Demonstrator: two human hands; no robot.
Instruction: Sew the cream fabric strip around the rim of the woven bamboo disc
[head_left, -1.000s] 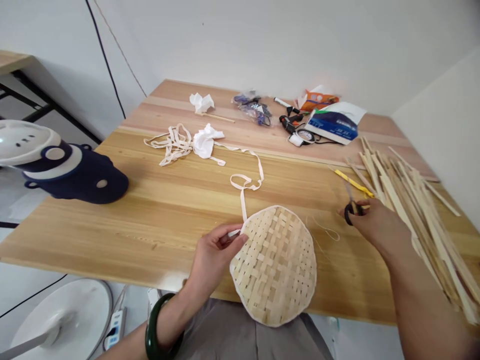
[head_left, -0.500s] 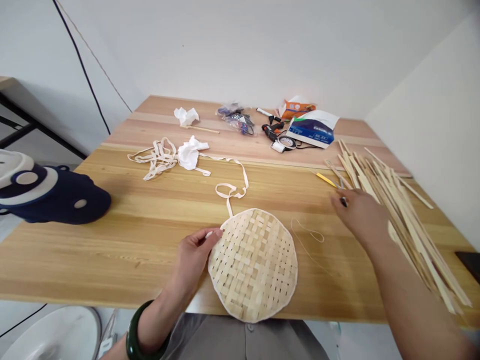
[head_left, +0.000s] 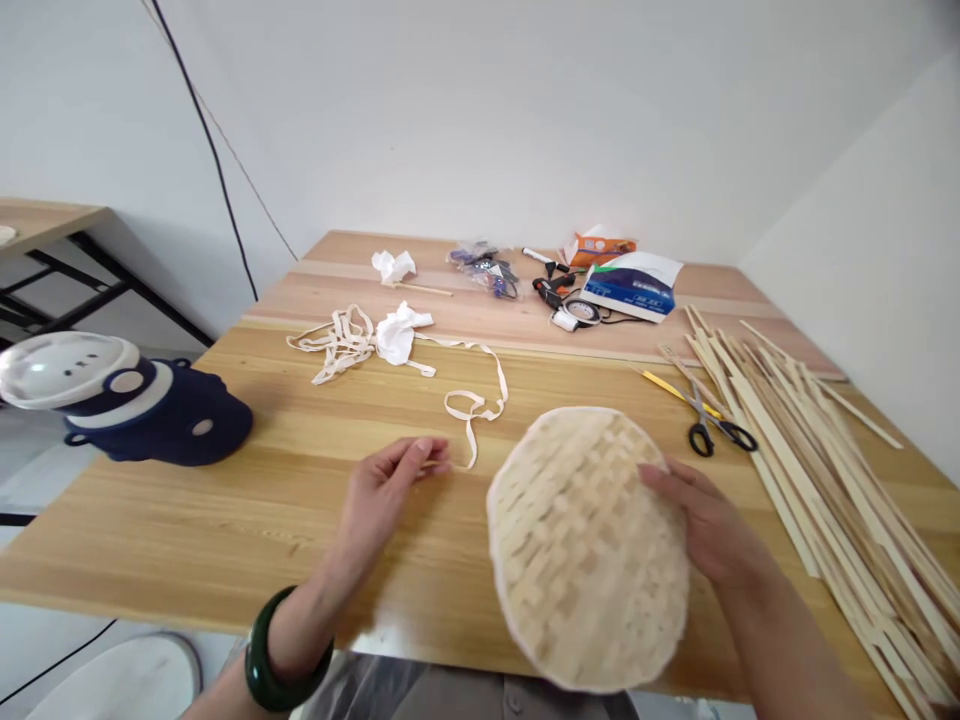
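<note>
A round woven bamboo disc (head_left: pixel 585 550) with a pale cloth edging is tilted above the table's front edge. My right hand (head_left: pixel 709 520) grips its right rim, thumb on the near face and fingers hidden behind. To the left of the disc, my left hand (head_left: pixel 394 485) pinches the end of a narrow white ribbon (head_left: pixel 501 385). The ribbon runs back in loops to a tangled pile (head_left: pixel 345 345). Black-handled scissors (head_left: pixel 705 420) lie on the table beyond my right hand, across a yellow pencil-like stick (head_left: pixel 664 384).
Long bamboo strips (head_left: pixel 810 480) cover the right side. A dark blue lidded container (head_left: pixel 165 410) stands at the left. Crumpled white tissue (head_left: pixel 397 335), a glue gun (head_left: pixel 553 290), a tape roll (head_left: pixel 583 313) and a blue box (head_left: pixel 634 285) lie farther back.
My right hand has left the scissors and taken hold of the disc, which has moved right and tilted up. My left hand has let go of the disc and now holds the ribbon's end.
</note>
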